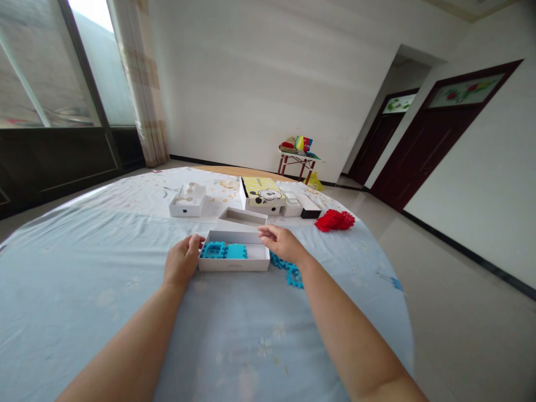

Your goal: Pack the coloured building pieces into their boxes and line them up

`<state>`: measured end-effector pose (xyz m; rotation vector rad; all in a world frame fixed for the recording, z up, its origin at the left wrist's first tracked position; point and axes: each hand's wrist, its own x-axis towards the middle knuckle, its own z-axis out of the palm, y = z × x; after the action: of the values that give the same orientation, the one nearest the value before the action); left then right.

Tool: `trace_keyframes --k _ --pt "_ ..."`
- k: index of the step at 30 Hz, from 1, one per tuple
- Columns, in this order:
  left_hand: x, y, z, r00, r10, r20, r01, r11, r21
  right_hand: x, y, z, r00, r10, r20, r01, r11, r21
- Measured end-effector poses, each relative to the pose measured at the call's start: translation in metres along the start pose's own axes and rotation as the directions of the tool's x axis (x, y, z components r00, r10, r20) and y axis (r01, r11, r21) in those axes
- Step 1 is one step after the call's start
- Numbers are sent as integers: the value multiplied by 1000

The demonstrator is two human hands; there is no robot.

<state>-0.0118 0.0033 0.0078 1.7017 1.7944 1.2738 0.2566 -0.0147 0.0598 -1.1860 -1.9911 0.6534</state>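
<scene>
A white open box [233, 264] stands on the cloth in front of me, with blue interlocking puzzle tiles [214, 250] lying flat in its left and middle part. My left hand [183, 258] is against the box's left end, its fingers bent round the edge and partly hidden. Over the box's far right corner is my right hand [281, 242], thumb and fingers slightly apart, with nothing visible between them. More blue tiles [295, 276] lie on the cloth just right of the box, partly behind my right wrist.
Behind the box lies a shallow white lid or tray [243, 216]. Farther back are a white box with a molded insert [188, 201], a yellow cartoon box [263, 192] and a black-and-white box [309, 207]. A red textured pile [335, 220] sits near the tablecloth's [234, 335] right edge.
</scene>
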Motion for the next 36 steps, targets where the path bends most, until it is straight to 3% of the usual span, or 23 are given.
trace_keyframes --k 8,15,22,28,32,36 --pt "1 0 0 1000 2 -6 -1 1000 29 -59 21 -48 966 231 114 -200 952 -232" --pt "2 -3 0 1000 -1 7 0 998 63 -74 35 -50 964 229 136 -143 876 -461" --pt "-1 2 -2 1000 8 -2 -8 999 54 -72 39 -52 974 201 107 -162 941 -297" --pt "-1 2 -1 1000 3 -3 -3 999 54 -61 24 -48 985 155 -79 -162 982 -95" --pt "1 -2 1 1000 14 -6 -14 999 42 -33 6 -38 986 49 -161 -74 986 -152" --pt "2 -6 2 1000 11 -8 -11 1000 22 3 -10 -24 992 -57 -114 18 948 -317"
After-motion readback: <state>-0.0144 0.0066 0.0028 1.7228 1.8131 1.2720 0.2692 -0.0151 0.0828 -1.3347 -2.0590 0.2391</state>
